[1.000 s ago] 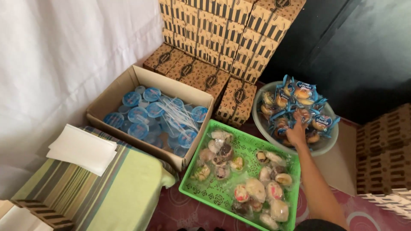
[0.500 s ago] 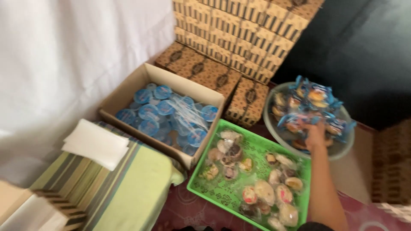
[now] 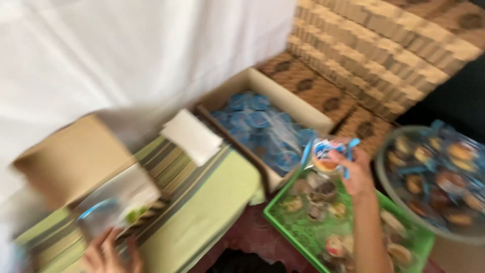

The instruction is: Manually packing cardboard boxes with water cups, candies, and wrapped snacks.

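Clear plastic, blurred by motion, is touched by the left hand (image 3: 108,253) at seven o'clock; whether it is gripped cannot be told. At three o'clock a blue-wrapped snack (image 3: 327,154) is pinched in the right hand (image 3: 356,172) above the green tray (image 3: 303,235), with the grey bowl (image 3: 399,202) beyond. A carry leftward seems in hand; steady aim at the open brown box (image 3: 70,156) is probably called for.
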